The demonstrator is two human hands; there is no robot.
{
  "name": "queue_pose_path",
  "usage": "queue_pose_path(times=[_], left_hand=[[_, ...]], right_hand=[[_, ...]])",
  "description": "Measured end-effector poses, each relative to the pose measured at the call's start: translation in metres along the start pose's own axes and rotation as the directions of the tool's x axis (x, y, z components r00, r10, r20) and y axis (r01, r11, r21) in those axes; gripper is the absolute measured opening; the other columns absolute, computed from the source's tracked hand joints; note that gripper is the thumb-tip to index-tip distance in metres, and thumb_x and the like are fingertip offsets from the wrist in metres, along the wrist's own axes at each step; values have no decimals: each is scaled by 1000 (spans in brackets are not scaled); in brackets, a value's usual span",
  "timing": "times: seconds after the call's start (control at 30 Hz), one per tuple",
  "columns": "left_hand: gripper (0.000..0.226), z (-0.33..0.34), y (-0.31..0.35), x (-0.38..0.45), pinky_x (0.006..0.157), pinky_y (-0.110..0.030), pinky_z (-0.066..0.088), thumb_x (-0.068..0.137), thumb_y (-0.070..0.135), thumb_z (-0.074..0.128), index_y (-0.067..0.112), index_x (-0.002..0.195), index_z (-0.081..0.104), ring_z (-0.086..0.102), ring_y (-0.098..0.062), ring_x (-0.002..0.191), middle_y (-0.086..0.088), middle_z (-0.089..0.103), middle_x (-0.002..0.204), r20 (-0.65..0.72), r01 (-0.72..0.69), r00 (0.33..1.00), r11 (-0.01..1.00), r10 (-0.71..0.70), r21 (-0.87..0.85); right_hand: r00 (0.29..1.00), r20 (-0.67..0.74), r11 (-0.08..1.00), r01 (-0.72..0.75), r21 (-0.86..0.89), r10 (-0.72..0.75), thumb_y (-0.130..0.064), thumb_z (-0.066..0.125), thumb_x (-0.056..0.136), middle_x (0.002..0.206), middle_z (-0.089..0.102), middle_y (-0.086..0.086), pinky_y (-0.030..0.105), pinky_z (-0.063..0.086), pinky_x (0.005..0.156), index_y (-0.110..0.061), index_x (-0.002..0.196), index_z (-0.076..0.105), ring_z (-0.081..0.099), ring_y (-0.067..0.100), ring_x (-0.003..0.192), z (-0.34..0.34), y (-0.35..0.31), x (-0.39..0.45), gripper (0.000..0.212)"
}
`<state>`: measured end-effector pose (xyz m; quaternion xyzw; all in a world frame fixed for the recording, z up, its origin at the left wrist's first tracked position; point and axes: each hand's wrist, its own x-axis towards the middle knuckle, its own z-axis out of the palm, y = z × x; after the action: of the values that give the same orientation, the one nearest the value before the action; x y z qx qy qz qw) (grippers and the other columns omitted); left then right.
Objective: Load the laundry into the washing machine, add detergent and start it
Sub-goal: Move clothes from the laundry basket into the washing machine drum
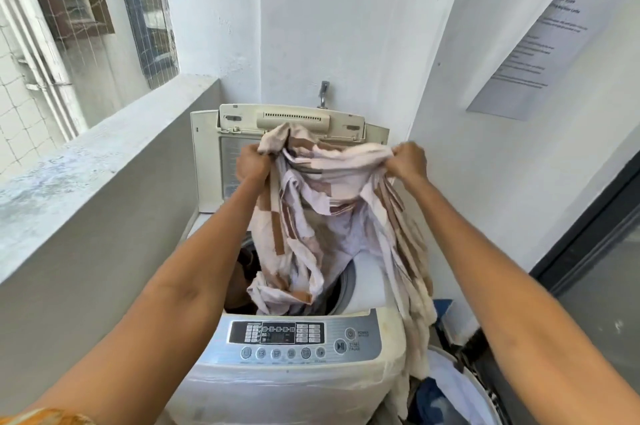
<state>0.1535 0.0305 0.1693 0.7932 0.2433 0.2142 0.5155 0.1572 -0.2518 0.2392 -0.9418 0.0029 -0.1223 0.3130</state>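
Both hands grip a patterned sheet [322, 202] above the open washing machine [298, 365]: the left hand [252, 163] bunches one top corner, the right hand [408, 159] pinches the other. The cloth hangs between them, its lower end inside the drum and one side trailing over the machine's right edge.

A cream top-loading washing machine [346, 390] fills the lower centre of the frame, lid raised. A patterned sheet [311, 216] drapes into its drum and over its right rim. At lower right, a tub [485, 390], possibly a laundry basket, holds clothes.
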Motion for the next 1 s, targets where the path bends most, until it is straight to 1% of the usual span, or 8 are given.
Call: queue_pose_path(times=[0.27, 0.43, 0.53, 0.6, 0.7, 0.8, 0.9, 1.0], left_hand=[[50, -9, -36, -12, 89, -41, 48, 68, 31, 81, 6, 109, 65, 62, -30, 103, -15, 67, 109, 259, 21, 966, 996, 1, -83], [60, -46, -18, -12, 103, -36, 42, 80, 19, 73, 3, 133, 49, 52, -26, 122, -12, 53, 135, 501, -138, 857, 882, -122, 450], [33, -71, -29, -19, 75, -33, 47, 87, 2, 55, -7, 119, 56, 55, -21, 103, -12, 57, 121, 494, -166, 829, 727, -263, 667], [25, -73, -37, -17, 63, -31, 45, 82, -4, 50, -5, 105, 57, 52, -20, 93, -22, 57, 123, 418, -53, 891, 872, -179, 486], [67, -63, -35, -21, 101, -37, 40, 84, -4, 55, 6, 144, 30, 41, -26, 130, -14, 31, 151, 452, 29, 891, 1000, -26, 2], [90, -40, -25, -34, 104, -38, 39, 80, 4, 70, 16, 150, 15, 38, -30, 134, -13, 31, 149, 641, -133, 766, 986, 38, 100], [66, -20, -32, -40, 91, -34, 44, 74, 14, 78, 11, 133, 49, 56, -31, 116, -18, 60, 124, 535, -283, 835, 933, 126, 222], [37, -13, -41, -41, 80, -36, 47, 78, 29, 72, 17, 112, 68, 63, -31, 103, -15, 70, 106, 253, -256, 949, 932, 190, 258]], right_hand=[[987, -125, 790, 159, 593, -104, -1, 61, 74, 81, 71, 10, 38, 60, 71, -12, 73, 70, 71, 21, 72, -48, -193, 49, 14], [992, -79, 881, 124, 456, -98, -8, 63, 75, 87, 73, 12, 37, 58, 79, -11, 78, 72, 71, 26, 85, -6, -189, 35, 10], [994, -47, 972, 106, 211, -98, -10, 58, 85, 106, 70, 17, 29, 49, 77, -4, 99, 71, 65, 28, 103, 43, -148, 12, 20], [996, 24, 988, 86, 130, -90, -7, 56, 87, 107, 69, 19, 31, 47, 75, -1, 100, 70, 64, 31, 104, 80, -121, -9, 21], [991, 135, 995, 5, 103, -19, -5, 56, 84, 109, 69, 17, 34, 50, 84, -4, 100, 71, 63, 32, 105, 122, -94, -37, 22], [983, 183, 991, -19, 130, -5, -5, 56, 83, 111, 69, 15, 32, 49, 85, -7, 100, 71, 62, 31, 107, 140, -90, -51, 22], [928, 357, 980, 36, 194, -105, -7, 66, 80, 111, 67, 12, 29, 46, 83, -9, 108, 66, 62, 25, 102, 139, -92, -48, 27], [769, 607, 962, 36, 270, -199, -7, 75, 77, 138, 47, 16, 30, 44, 89, -8, 137, 38, 51, 23, 116, 117, -67, -37, 71]])
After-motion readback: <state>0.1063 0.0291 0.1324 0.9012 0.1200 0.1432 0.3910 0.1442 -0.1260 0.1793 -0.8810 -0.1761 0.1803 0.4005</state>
